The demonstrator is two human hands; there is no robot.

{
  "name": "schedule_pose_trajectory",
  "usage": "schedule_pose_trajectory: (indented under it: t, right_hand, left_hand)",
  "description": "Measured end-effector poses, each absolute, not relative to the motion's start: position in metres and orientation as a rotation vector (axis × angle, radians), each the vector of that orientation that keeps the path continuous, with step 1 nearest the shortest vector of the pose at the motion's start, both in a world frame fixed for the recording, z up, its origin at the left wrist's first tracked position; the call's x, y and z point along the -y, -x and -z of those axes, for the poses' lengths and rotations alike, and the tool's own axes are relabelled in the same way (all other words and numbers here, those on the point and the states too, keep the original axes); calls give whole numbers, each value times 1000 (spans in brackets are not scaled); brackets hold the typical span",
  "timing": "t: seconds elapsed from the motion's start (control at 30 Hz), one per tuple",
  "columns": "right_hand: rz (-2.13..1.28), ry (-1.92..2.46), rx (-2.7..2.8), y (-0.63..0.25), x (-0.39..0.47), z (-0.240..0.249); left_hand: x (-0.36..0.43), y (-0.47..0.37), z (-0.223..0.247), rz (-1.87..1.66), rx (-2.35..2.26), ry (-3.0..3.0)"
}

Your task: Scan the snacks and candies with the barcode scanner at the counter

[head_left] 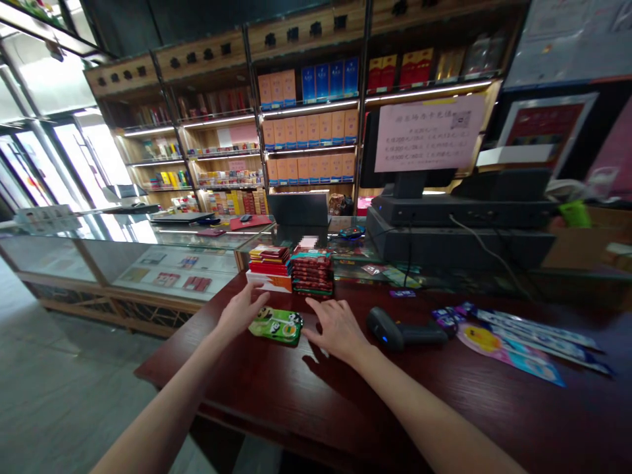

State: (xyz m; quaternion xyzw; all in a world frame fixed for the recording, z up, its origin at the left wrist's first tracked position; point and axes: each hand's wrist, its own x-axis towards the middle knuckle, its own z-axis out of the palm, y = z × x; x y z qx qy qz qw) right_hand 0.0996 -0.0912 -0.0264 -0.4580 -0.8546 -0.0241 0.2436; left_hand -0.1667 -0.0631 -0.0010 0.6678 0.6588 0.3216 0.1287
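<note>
A flat green packet with panda pictures (276,326) lies on the dark red wooden counter (257,378). On its left side is my left hand (243,308), fingers stretched forward, their tips by the front left corner of a stack of red, yellow and white packs (269,268). My right hand (342,326) hovers at the packet's right edge with thumb and fingers apart; I cannot tell if it touches the packet. A second stack, of shiny dark red packets (313,271), stands against the first. Neither hand holds anything.
Right of my right hand lies a black barcode scanner (402,330), then several long blue sachets and a colourful pouch (498,349). Behind them stand a black cash drawer (459,234) and a monitor with a pink notice (427,135). A glass display case (168,266) runs along the left.
</note>
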Motion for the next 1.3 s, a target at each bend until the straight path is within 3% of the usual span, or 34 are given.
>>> schedule_pose_trajectory:
  t: [0.4, 1.3]
  right_hand:
    - [213, 1448, 2180, -177, 97, 5]
    - [267, 2076, 1783, -424, 150, 44]
  left_hand:
    - [39, 68, -6, -931, -1599, -2212]
    - [43, -199, -2, -507, -980, -2870]
